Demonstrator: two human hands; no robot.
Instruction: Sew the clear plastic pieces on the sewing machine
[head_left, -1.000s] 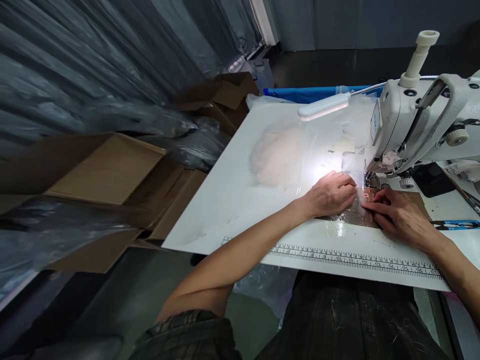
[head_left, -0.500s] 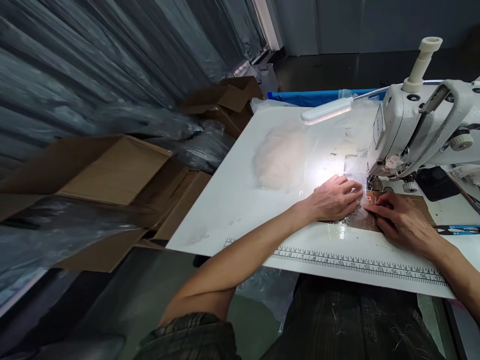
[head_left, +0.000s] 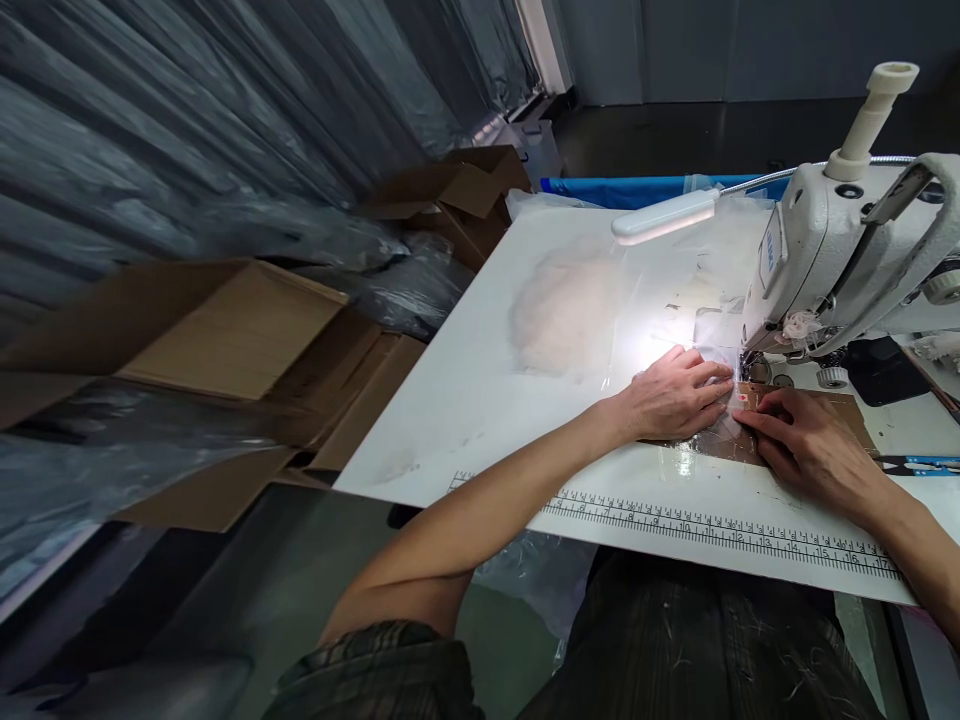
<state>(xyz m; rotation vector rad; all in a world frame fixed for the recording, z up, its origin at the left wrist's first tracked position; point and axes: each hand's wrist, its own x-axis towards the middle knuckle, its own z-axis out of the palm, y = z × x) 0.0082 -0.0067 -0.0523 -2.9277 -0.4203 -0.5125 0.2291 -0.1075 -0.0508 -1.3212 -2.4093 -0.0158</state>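
Note:
Thin white sheer fabric (head_left: 724, 428) lies by the presser foot (head_left: 745, 364) of a white sewing machine (head_left: 802, 260). My left hand (head_left: 679, 392) rests flat on the fabric, just left of the needle area, fingers stretched toward it. To the right, my right hand (head_left: 799, 435) pinches the fabric's near edge between thumb and fingertips, with the other fingers curled. Beneath both hands is a brown taped plate (head_left: 739, 448) on the white table (head_left: 480, 400). The fabric under my left palm is hidden.
A lamp (head_left: 664, 217) lights the sewing area. Blue-handled snips (head_left: 922, 465) and a dark flat object (head_left: 885, 370) lie at the right. A printed ruler (head_left: 675, 522) runs along the front edge. Open cardboard boxes (head_left: 232, 330) and plastic wrapping (head_left: 420, 285) stand left of the table.
The view has shifted slightly, so the machine appears farther right. Both hands keep nearly the same place beside the presser foot, and their hold on the fabric looks the same.

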